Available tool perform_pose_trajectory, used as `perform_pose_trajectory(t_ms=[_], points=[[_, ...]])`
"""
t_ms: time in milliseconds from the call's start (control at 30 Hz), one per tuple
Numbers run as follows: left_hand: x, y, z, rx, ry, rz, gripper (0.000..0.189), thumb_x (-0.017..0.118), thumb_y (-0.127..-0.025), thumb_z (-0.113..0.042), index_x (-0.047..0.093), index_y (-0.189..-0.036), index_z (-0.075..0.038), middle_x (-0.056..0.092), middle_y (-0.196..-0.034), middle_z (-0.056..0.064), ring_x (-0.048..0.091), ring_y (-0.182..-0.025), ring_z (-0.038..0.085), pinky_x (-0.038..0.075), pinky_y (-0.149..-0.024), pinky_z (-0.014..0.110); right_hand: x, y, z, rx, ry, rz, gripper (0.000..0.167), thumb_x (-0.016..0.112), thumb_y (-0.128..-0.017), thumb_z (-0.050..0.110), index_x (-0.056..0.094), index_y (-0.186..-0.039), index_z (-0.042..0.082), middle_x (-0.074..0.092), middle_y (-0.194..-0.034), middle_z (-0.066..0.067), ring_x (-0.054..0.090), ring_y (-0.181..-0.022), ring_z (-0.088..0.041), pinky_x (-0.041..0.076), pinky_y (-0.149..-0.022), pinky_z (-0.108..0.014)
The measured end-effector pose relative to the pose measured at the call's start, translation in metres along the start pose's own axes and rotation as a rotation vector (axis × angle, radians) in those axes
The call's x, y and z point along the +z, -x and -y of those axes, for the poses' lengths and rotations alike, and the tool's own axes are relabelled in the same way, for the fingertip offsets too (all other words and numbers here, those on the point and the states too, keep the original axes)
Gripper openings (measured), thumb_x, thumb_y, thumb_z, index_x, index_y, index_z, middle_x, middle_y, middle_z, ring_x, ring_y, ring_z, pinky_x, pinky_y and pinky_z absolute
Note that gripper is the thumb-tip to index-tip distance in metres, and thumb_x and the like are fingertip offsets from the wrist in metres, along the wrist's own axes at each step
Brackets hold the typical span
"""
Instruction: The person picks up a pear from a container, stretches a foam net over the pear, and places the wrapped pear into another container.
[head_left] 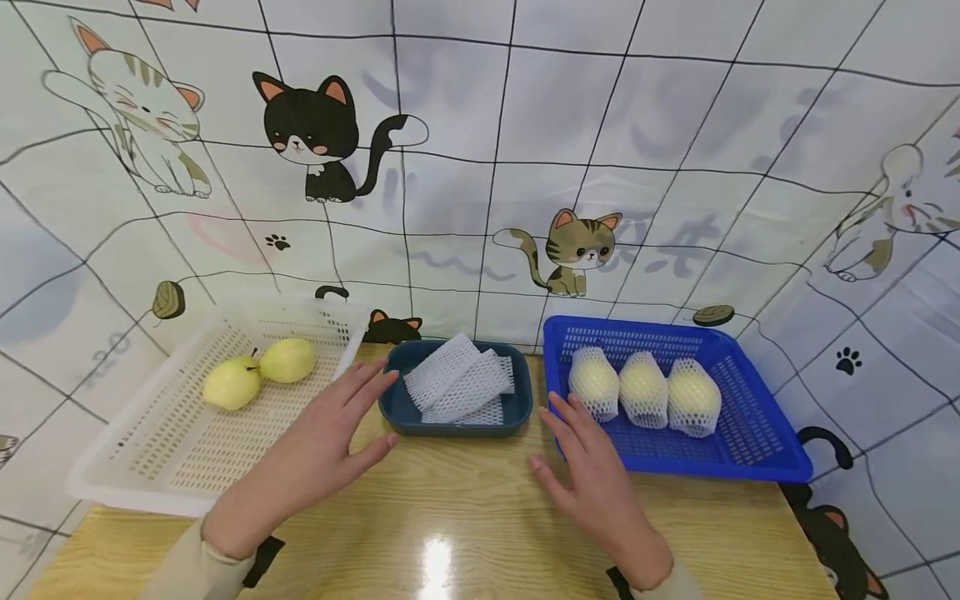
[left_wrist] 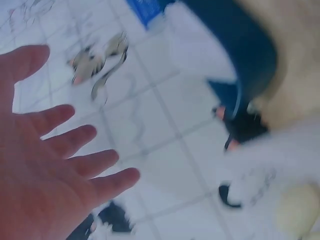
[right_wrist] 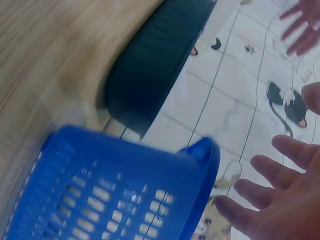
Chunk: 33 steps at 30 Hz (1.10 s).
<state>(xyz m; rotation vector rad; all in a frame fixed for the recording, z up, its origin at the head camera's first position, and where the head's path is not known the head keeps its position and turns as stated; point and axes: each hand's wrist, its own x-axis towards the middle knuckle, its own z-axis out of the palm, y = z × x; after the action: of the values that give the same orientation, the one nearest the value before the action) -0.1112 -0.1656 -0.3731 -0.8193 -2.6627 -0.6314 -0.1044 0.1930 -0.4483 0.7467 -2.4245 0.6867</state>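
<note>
My left hand [head_left: 330, 437] is held above the table between the white basket and the dark teal tray [head_left: 453, 430], fingers extended and holding nothing. Over the front left corner of the blue basket [head_left: 761, 437], my right hand [head_left: 592, 479] hovers with spread fingers, also holding nothing. Several white foam net sleeves [head_left: 461, 383] lie flat and overlapping in the tray. Two yellow-green pears [head_left: 232, 384] sit side by side in the white basket [head_left: 142, 498]. Inside the blue basket, three pale fruits wrapped in foam nets [head_left: 643, 390] stand in a row.
The wooden table [head_left: 457, 508] carries all the containers, with the tray between the two baskets. A white cloth printed with cats [head_left: 450, 200] hangs behind and at the sides. Dark bands [head_left: 262, 560] show at my wrists.
</note>
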Motion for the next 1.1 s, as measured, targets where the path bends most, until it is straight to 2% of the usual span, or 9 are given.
perform_pose_trajectory(t_ms=[133,267,333,433,567,700,800,933,1100], points=[[-0.033,0.002,0.016,-0.058,-0.045,0.065,0.072,0.075,-0.095,-0.030,0.043,-0.155,-0.006,0.033,-0.164,0.018,0.032,-0.146,0.052,0.036,-0.110,0.067,0.009,-0.005,0.014,-0.062,-0.039,0.015,0.058,0.051,-0.107,0.049,0.057,-0.145,0.007,0.050,-0.155,-0.014,0.040,-0.147,-0.038,0.041,-0.106,-0.064],[-0.065,0.003,0.046,-0.156,-0.072,0.137,0.073,0.072,-0.097,-0.034,0.040,-0.156,-0.005,0.028,-0.165,0.021,0.024,-0.148,0.055,0.033,-0.109,0.072,0.016,-0.011,0.030,-0.156,-0.081,0.072,0.056,0.049,-0.108,0.048,0.056,-0.146,0.008,0.049,-0.155,-0.013,0.040,-0.146,-0.039,0.044,-0.104,-0.064],[-0.076,0.004,0.063,-0.201,-0.092,0.168,0.074,0.072,-0.098,-0.034,0.039,-0.156,-0.003,0.026,-0.164,0.025,0.022,-0.147,0.057,0.031,-0.108,0.074,0.020,-0.016,0.038,-0.207,-0.081,0.103,0.058,0.045,-0.109,0.050,0.055,-0.147,0.007,0.047,-0.157,-0.013,0.040,-0.147,-0.038,0.044,-0.105,-0.063],[-0.085,0.005,0.084,-0.236,-0.127,0.212,0.075,0.073,-0.097,-0.032,0.039,-0.155,0.002,0.027,-0.161,0.032,0.022,-0.144,0.062,0.030,-0.107,0.076,0.027,-0.022,0.050,-0.286,-0.060,0.117,0.060,0.038,-0.110,0.052,0.056,-0.145,0.007,0.047,-0.156,-0.014,0.040,-0.146,-0.039,0.044,-0.107,-0.060],[-0.083,0.002,0.103,-0.248,-0.155,0.263,0.071,0.071,-0.099,-0.031,0.042,-0.151,0.006,0.034,-0.155,0.036,0.035,-0.137,0.061,0.035,-0.105,0.073,0.039,-0.029,0.065,-0.374,-0.030,0.126,0.058,0.038,-0.110,0.051,0.056,-0.143,0.008,0.048,-0.156,-0.015,0.041,-0.146,-0.038,0.045,-0.108,-0.057],[-0.077,-0.004,0.114,-0.265,-0.136,0.259,0.063,0.067,-0.101,-0.030,0.045,-0.150,0.005,0.043,-0.150,0.034,0.054,-0.125,0.054,0.043,-0.100,0.068,0.051,-0.035,0.085,-0.410,-0.036,0.247,0.055,0.045,-0.108,0.050,0.052,-0.147,0.012,0.042,-0.161,-0.011,0.032,-0.152,-0.033,0.043,-0.110,-0.056],[-0.071,-0.010,0.125,-0.291,-0.135,0.268,0.062,0.066,-0.102,-0.031,0.045,-0.149,0.004,0.044,-0.149,0.034,0.053,-0.126,0.052,0.042,-0.102,0.067,0.062,-0.041,0.100,-0.412,-0.050,0.365,0.058,0.052,-0.106,0.050,0.047,-0.153,0.016,0.037,-0.164,-0.008,0.023,-0.156,-0.029,0.040,-0.114,-0.055],[-0.059,-0.017,0.148,-0.330,-0.162,0.328,0.066,0.064,-0.102,-0.035,0.044,-0.149,0.007,0.041,-0.150,0.037,0.044,-0.134,0.056,0.038,-0.106,0.069,0.080,-0.051,0.119,-0.440,-0.013,0.469,0.062,0.052,-0.105,0.053,0.042,-0.156,0.019,0.032,-0.167,-0.006,0.022,-0.156,-0.029,0.039,-0.115,-0.052],[-0.045,-0.020,0.175,-0.361,-0.168,0.369,0.068,0.063,-0.102,-0.034,0.042,-0.147,0.013,0.039,-0.148,0.042,0.043,-0.133,0.059,0.037,-0.107,0.069,0.101,-0.056,0.141,-0.495,0.055,0.543,0.067,0.048,-0.105,0.057,0.037,-0.159,0.020,0.027,-0.169,-0.006,0.023,-0.156,-0.025,0.037,-0.117,-0.050]])
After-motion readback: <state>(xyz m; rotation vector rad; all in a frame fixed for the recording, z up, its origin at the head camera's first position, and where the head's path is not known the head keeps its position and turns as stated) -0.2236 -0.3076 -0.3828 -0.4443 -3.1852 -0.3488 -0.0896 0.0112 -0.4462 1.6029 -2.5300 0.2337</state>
